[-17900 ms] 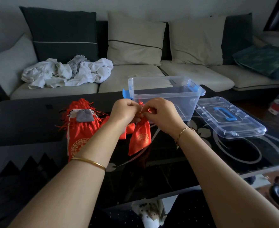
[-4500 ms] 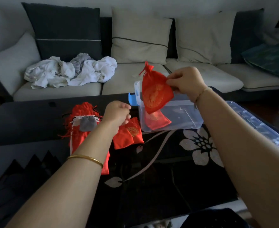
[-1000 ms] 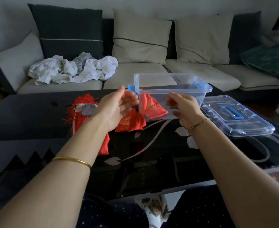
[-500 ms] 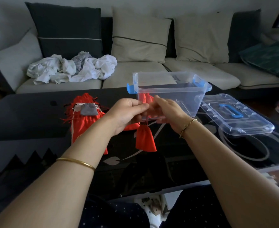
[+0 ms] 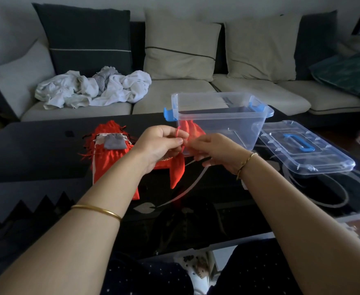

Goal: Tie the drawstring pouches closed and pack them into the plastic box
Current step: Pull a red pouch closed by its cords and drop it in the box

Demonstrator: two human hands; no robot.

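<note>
A red drawstring pouch (image 5: 177,172) hangs below my hands over the black table. My left hand (image 5: 157,143) pinches its red cord, which loops up between thumb and fingers. My right hand (image 5: 213,146) pinches the cord from the other side, fingertips almost meeting the left. Just behind stands the clear plastic box (image 5: 223,118) with blue latches, and red pouches (image 5: 192,129) show through its left wall. A pile of red pouches (image 5: 108,154) with a small grey pouch (image 5: 114,141) on top lies to the left.
The box's clear lid (image 5: 304,147) with a blue handle lies flat to the right of the box. A sofa with cushions runs behind the table (image 5: 36,145), and crumpled white clothes (image 5: 94,88) lie on its left seat.
My hands have drawn slightly apart at the pouch's mouth and a loop of red cord now stands up between them. The pouch has swung a little to the left under my left hand.
</note>
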